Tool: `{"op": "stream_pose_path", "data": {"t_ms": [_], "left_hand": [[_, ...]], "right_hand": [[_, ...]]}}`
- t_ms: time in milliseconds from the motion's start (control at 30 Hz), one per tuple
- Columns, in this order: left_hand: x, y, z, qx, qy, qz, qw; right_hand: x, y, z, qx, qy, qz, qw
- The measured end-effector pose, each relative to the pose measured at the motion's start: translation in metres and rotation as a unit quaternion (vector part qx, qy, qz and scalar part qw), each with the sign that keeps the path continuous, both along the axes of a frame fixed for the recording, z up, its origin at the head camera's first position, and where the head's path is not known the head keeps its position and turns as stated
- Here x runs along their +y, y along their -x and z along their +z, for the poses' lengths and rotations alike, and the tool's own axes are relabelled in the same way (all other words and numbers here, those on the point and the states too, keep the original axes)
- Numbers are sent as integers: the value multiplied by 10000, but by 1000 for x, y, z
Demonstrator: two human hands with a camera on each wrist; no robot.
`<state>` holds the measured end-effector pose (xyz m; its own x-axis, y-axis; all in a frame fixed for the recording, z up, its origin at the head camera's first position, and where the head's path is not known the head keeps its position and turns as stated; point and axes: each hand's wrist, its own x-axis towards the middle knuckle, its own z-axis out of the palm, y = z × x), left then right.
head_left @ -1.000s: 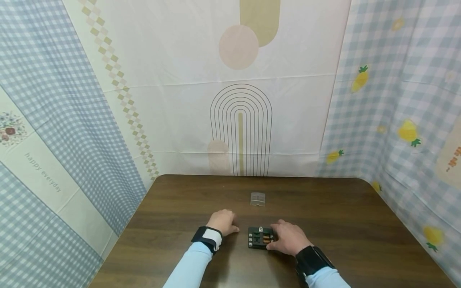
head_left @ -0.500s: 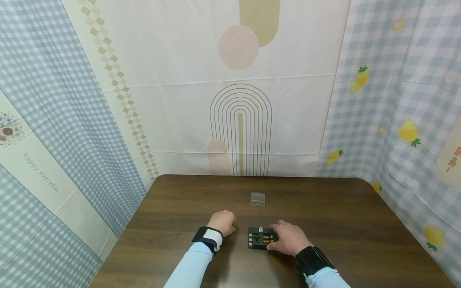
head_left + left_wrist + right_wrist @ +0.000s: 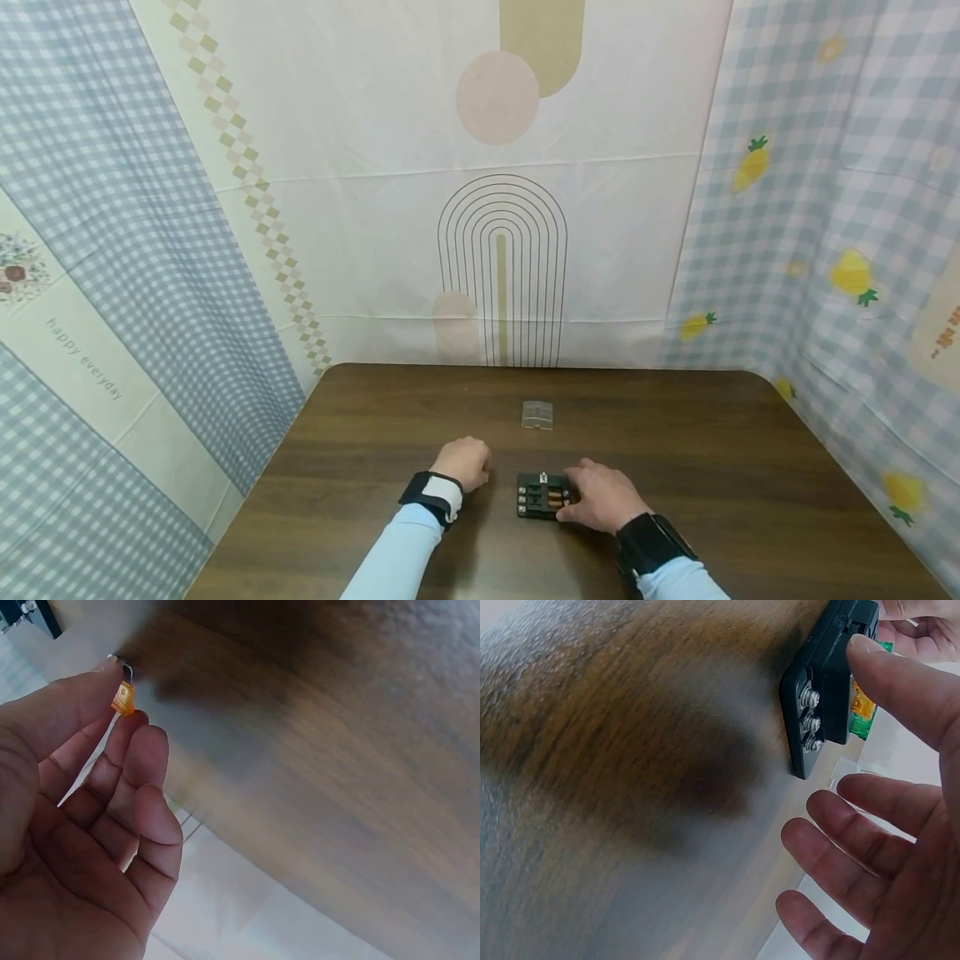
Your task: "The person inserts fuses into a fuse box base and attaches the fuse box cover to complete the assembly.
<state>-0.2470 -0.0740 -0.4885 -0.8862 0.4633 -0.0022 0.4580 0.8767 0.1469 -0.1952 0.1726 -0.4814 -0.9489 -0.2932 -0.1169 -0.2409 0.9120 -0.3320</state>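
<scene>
Near the table's middle lies a black fuse box (image 3: 534,497) with screw terminals along its ends and orange and green fuses (image 3: 861,712) in its slots. My right hand (image 3: 602,495) holds it at the right end, thumb on the near side and fingers around the far side. In the right wrist view the thumb (image 3: 900,682) presses the box while the other fingers are spread. To the left of the box, my left hand (image 3: 462,463) pinches a small orange blade fuse (image 3: 124,699) between thumb and index fingertips, its metal prongs showing; in the head view this fuse is hidden.
A clear plastic cover (image 3: 537,415) lies on the brown wooden table (image 3: 645,408), beyond the fuse box. Patterned cloths (image 3: 360,258) hang behind the table and along both sides.
My left hand's thumb, stretched out toward the fuse box a second ago, has drawn back in, and that hand has turned slightly. The right hand and the fuse box have stayed put.
</scene>
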Motion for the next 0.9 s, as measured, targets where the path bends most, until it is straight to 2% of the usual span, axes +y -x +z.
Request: {"op": "stream_pose_path", "data": {"t_ms": [167,367,533,733,900], "left_hand": [[-1,2,3,-57,-72,13,10000],[1,3,14,-46,-297,-65,9995],[5,3,23,218,-433,-269,9985],[14,2,32,544,-360,-457,9968],[23,-1,41,831,-317,-763,9931]], "right_hand": [[-1,1,0,-76,11,22,10000],[0,3,-1,-221,32,-75,9997],[0,4,-2,-189,23,-84,9998],[-1,4,-1,-153,75,-7,9999],[-1,3,-4,-102,62,37,9999]]}}
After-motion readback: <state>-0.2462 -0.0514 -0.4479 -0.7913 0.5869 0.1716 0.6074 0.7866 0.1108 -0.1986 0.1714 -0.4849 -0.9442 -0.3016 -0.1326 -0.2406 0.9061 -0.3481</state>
